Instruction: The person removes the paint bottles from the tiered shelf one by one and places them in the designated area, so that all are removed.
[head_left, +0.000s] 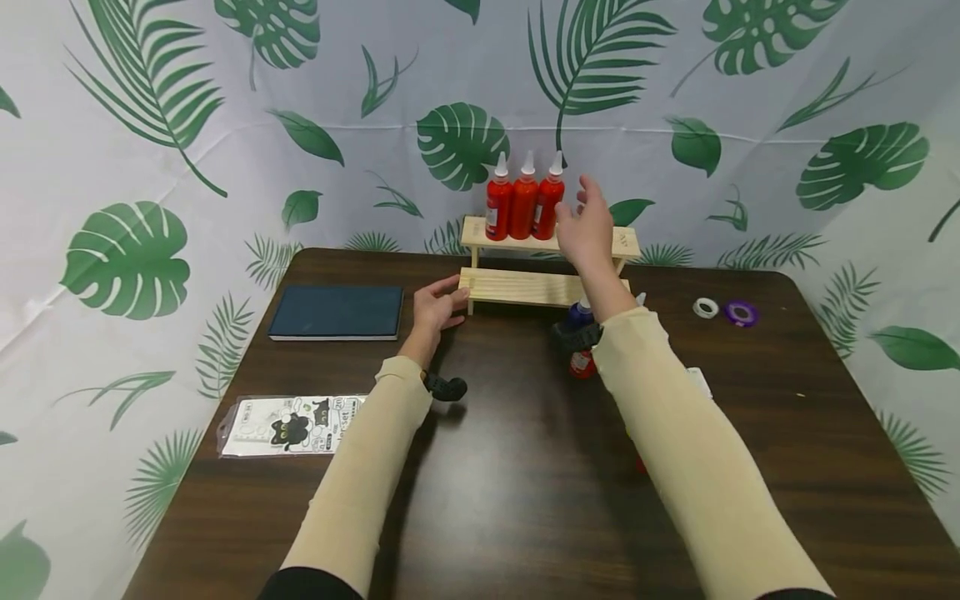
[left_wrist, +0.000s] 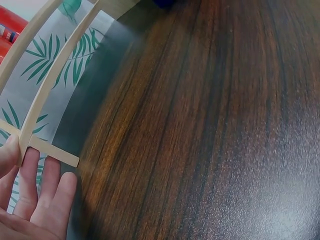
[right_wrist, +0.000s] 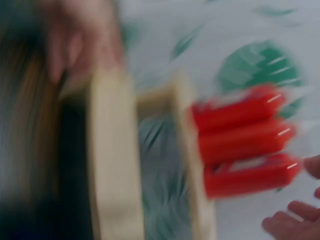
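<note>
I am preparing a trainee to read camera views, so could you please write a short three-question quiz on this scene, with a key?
1. How many red bottles stand on the upper tier of the wooden rack: (A) two, (B) three or (C) four?
2. True or false: in the head view, the dark blue book lies to the right of the rack.
3. Which hand holds the rack, and where?

Key:
1. B.
2. False; the dark blue book lies to its left.
3. The left hand, at the left end of the lower tier.
</note>
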